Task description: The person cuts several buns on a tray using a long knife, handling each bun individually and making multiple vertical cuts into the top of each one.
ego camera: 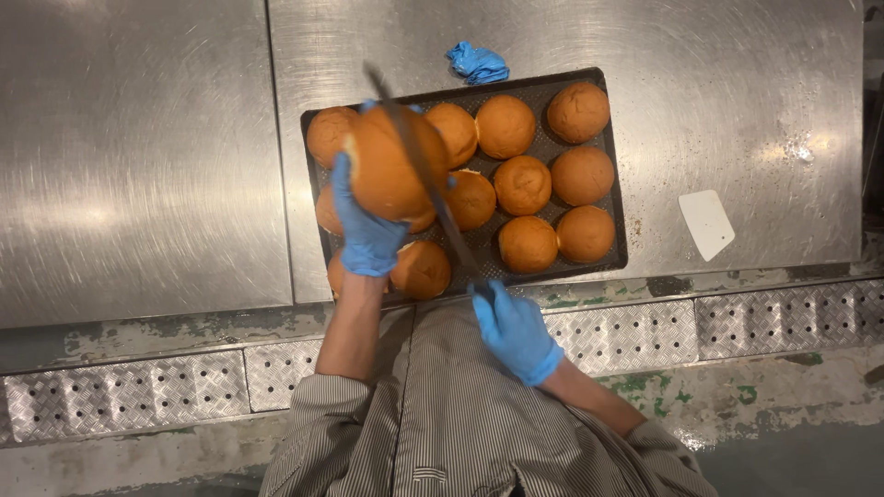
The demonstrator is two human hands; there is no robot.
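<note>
My left hand point(366, 230), in a blue glove, holds a round brown bun point(382, 166) up above the left side of a dark baking tray point(615, 198). My right hand point(512, 329), also gloved in blue, grips the handle of a long knife point(419, 166). Its blade runs up and to the left across the held bun. Several more brown buns point(522, 184) sit in rows on the tray.
The tray rests on a steel worktop point(138, 156). A crumpled blue glove point(477, 63) lies just behind the tray. A white plastic scraper point(706, 223) lies to the right. A ribbed metal ledge point(626, 331) runs along the front edge.
</note>
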